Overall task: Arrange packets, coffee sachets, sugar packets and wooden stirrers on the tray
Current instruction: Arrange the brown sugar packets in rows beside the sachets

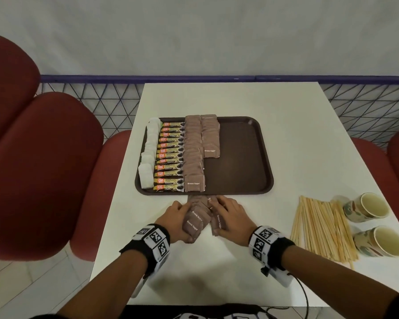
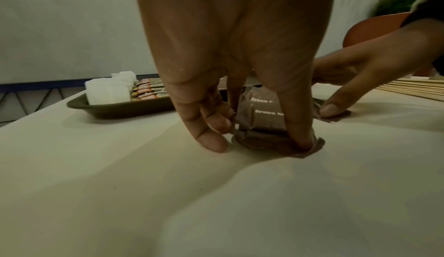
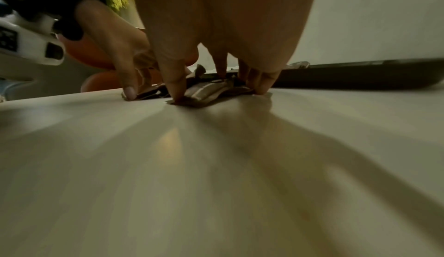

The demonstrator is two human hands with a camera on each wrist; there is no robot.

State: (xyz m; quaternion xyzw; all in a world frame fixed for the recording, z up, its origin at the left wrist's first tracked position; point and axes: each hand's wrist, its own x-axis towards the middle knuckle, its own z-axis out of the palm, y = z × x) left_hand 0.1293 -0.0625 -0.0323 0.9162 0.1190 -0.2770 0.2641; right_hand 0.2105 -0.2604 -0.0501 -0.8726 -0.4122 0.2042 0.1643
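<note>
A loose pile of brown sugar packets point(image 1: 195, 223) lies on the white table just in front of the dark brown tray point(image 1: 240, 157). My left hand point(image 1: 180, 217) grips a stack of them point(image 2: 266, 118) between thumb and fingers. My right hand point(image 1: 228, 212) presses flat on the packets beside it point(image 3: 206, 92), thumb and fingertips on the table. On the tray stand a column of white packets point(image 1: 148, 166), a column of coffee sachets point(image 1: 171, 157), a full column of brown sugar packets point(image 1: 194, 157) and a shorter one point(image 1: 210, 139). Wooden stirrers point(image 1: 320, 226) lie on the table at the right.
Two paper cups point(image 1: 364, 207) point(image 1: 378, 241) lie on their sides right of the stirrers, near the table's edge. The tray's right half is bare. Red seats flank the table, and a blue wire railing runs behind it.
</note>
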